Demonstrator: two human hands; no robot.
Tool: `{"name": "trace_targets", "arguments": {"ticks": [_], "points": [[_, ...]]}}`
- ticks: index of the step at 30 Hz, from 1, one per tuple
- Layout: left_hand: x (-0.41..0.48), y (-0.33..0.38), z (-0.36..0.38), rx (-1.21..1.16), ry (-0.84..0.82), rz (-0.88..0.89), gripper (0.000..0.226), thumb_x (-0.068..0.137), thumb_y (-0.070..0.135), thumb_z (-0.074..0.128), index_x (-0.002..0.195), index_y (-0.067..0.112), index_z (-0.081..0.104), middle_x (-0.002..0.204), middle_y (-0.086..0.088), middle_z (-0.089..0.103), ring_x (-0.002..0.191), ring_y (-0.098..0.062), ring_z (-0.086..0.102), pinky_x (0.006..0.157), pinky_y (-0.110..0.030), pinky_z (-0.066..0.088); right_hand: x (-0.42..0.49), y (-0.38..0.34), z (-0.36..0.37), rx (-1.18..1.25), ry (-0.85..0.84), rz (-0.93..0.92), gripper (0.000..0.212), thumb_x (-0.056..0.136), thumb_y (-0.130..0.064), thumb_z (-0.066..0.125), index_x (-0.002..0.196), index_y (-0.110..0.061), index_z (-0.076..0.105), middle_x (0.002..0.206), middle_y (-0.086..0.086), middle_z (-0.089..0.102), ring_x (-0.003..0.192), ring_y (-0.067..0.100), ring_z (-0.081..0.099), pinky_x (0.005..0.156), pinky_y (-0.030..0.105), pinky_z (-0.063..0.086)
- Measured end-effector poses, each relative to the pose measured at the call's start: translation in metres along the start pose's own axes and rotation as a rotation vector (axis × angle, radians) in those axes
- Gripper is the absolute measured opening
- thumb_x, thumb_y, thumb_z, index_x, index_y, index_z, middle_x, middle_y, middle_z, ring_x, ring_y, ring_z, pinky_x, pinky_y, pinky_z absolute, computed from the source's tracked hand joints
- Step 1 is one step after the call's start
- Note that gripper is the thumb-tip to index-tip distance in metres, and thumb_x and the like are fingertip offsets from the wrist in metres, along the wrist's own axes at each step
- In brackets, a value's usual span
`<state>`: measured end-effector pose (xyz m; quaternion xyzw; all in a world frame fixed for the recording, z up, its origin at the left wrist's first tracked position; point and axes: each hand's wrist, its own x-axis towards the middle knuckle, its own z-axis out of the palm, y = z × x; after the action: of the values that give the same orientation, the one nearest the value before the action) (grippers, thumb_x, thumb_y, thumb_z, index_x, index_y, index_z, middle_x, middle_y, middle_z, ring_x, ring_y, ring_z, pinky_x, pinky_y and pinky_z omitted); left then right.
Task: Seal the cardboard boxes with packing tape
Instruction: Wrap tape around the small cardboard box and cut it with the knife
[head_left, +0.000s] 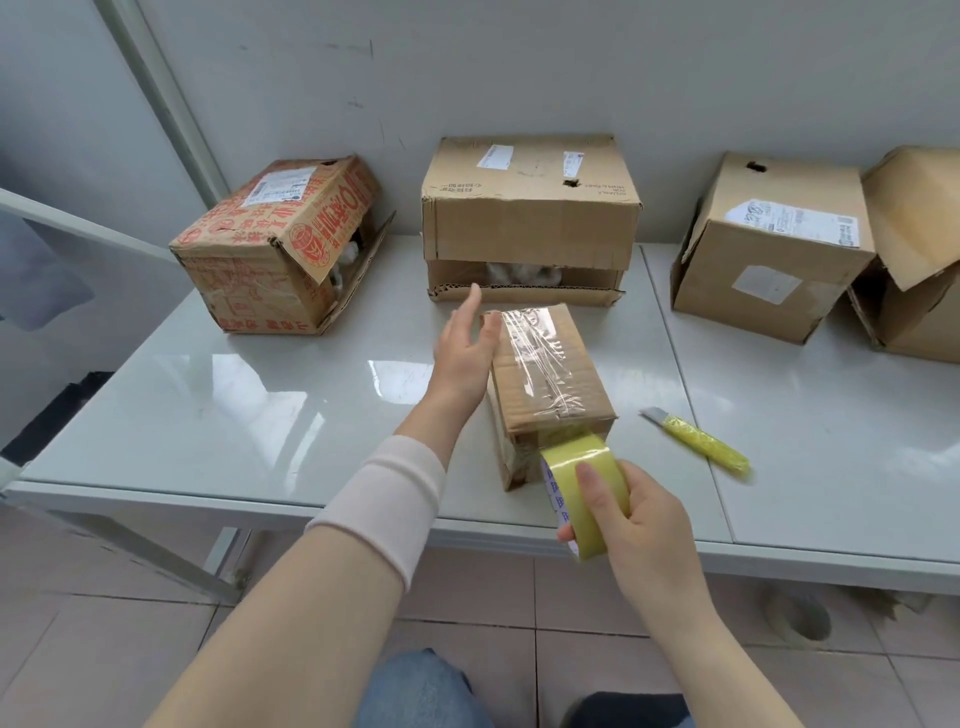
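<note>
A small cardboard box (566, 384) stands near the table's front edge, with a strip of clear tape running along its top. That strip continues down its near end to a yellowish tape roll (582, 486). My right hand (641, 525) grips the roll just below the box's near end. With fingers straight, my left hand (465, 348) is at the box's far left corner, thumb against the edge. Behind stand a red-printed box (275, 244) with loose flaps and a larger brown box (530, 218) with its front flap ajar.
A yellow utility knife (698, 441) lies on the white table (260, 405) right of the small box. Two more cardboard boxes, one (769, 249) upright and one (919, 260) with open flaps, stand at the back right. A wall runs close behind them.
</note>
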<state>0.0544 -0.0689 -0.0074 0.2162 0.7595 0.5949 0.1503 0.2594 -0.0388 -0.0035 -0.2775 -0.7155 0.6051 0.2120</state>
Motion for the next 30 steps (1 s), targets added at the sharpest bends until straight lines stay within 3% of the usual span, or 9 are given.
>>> {"name": "trace_targets", "arguments": {"ticks": [2, 5, 9, 17, 22, 24, 27, 28, 30], "points": [[-0.012, 0.009, -0.004, 0.233, 0.006, 0.241, 0.056, 0.096, 0.043, 0.046, 0.146, 0.022, 0.032, 0.157, -0.009, 0.017, 0.147, -0.022, 0.005, 0.119, -0.038, 0.005, 0.003, 0.001, 0.002, 0.000, 0.013, 0.006, 0.034, 0.077, -0.049, 0.045, 0.082, -0.018, 0.058, 0.069, 0.006, 0.065, 0.053, 0.005, 0.064, 0.050, 0.019, 0.050], [-0.027, 0.023, -0.001, 0.476, -0.260, 0.523, 0.052, 0.093, 0.049, 0.047, 0.138, 0.023, 0.047, 0.155, -0.001, 0.025, 0.147, -0.016, 0.003, 0.116, -0.031, -0.002, 0.015, 0.001, 0.006, 0.000, 0.013, 0.004, 0.025, 0.087, -0.041, 0.047, 0.084, -0.018, 0.057, 0.074, 0.006, 0.065, 0.056, 0.005, 0.065, 0.052, 0.021, 0.051], [-0.013, 0.016, -0.001, 0.778, -0.383, 0.535, 0.046, 0.095, 0.043, 0.047, 0.140, 0.033, 0.043, 0.154, 0.010, 0.028, 0.145, -0.008, 0.011, 0.113, -0.021, 0.005, 0.029, 0.002, 0.010, -0.036, -0.079, 0.006, 0.017, 0.094, -0.033, 0.046, 0.085, -0.021, 0.054, 0.074, 0.001, 0.068, 0.060, 0.002, 0.064, 0.056, 0.015, 0.049], [0.006, 0.011, -0.002, 0.676, -0.403, 0.506, 0.042, 0.093, 0.040, 0.055, 0.134, 0.035, 0.050, 0.150, 0.011, 0.036, 0.144, -0.007, 0.018, 0.117, -0.031, 0.012, 0.022, -0.003, 0.002, -0.016, -0.082, 0.201, 0.033, 0.095, -0.039, 0.046, 0.087, -0.009, 0.058, 0.056, -0.003, 0.069, 0.051, 0.006, 0.062, 0.052, 0.019, 0.050], [0.008, 0.012, -0.003, 0.664, -0.432, 0.512, 0.044, 0.093, 0.039, 0.055, 0.135, 0.029, 0.050, 0.152, 0.006, 0.033, 0.145, -0.009, 0.013, 0.118, -0.032, 0.011, 0.021, -0.004, 0.010, -0.032, -0.058, 0.284, 0.029, 0.095, -0.040, 0.047, 0.086, -0.013, 0.054, 0.054, -0.003, 0.067, 0.056, 0.013, 0.063, 0.061, 0.031, 0.053], [-0.004, 0.015, -0.001, 0.480, -0.272, 0.533, 0.044, 0.092, 0.037, 0.055, 0.132, 0.018, 0.054, 0.148, 0.000, 0.040, 0.141, -0.008, 0.019, 0.117, -0.030, 0.014, 0.022, -0.005, 0.009, -0.018, -0.059, 0.308, 0.027, 0.095, -0.040, 0.047, 0.085, -0.015, 0.053, 0.056, -0.003, 0.067, 0.056, 0.014, 0.063, 0.062, 0.031, 0.053], [-0.049, 0.014, 0.001, 0.179, 0.361, 0.432, 0.021, 0.094, 0.033, 0.054, 0.101, 0.014, 0.060, 0.104, 0.002, 0.061, 0.103, -0.009, 0.051, 0.094, -0.023, 0.037, 0.022, -0.006, 0.007, -0.012, -0.088, 0.345, 0.028, 0.095, -0.039, 0.046, 0.090, -0.012, 0.054, 0.061, 0.001, 0.068, 0.056, 0.015, 0.062, 0.063, 0.032, 0.053], [-0.068, 0.014, 0.003, 0.098, 0.436, 0.279, 0.014, 0.094, 0.030, 0.055, 0.094, 0.015, 0.055, 0.091, 0.006, 0.057, 0.087, -0.008, 0.051, 0.081, -0.021, 0.040, 0.022, -0.007, 0.006, -0.013, -0.099, 0.351, 0.030, 0.096, -0.039, 0.045, 0.093, -0.010, 0.054, 0.062, 0.002, 0.068, 0.055, 0.014, 0.061, 0.061, 0.030, 0.053], [-0.095, 0.006, 0.011, -0.016, 0.280, -0.053, 0.017, 0.093, 0.031, 0.057, 0.092, 0.015, 0.052, 0.085, 0.007, 0.055, 0.078, -0.003, 0.051, 0.066, -0.011, 0.040, 0.024, -0.009, 0.004, -0.046, -0.113, 0.356, 0.035, 0.097, -0.040, 0.040, 0.096, -0.008, 0.054, 0.064, 0.001, 0.067, 0.050, 0.009, 0.060, 0.053, 0.020, 0.051]]}}
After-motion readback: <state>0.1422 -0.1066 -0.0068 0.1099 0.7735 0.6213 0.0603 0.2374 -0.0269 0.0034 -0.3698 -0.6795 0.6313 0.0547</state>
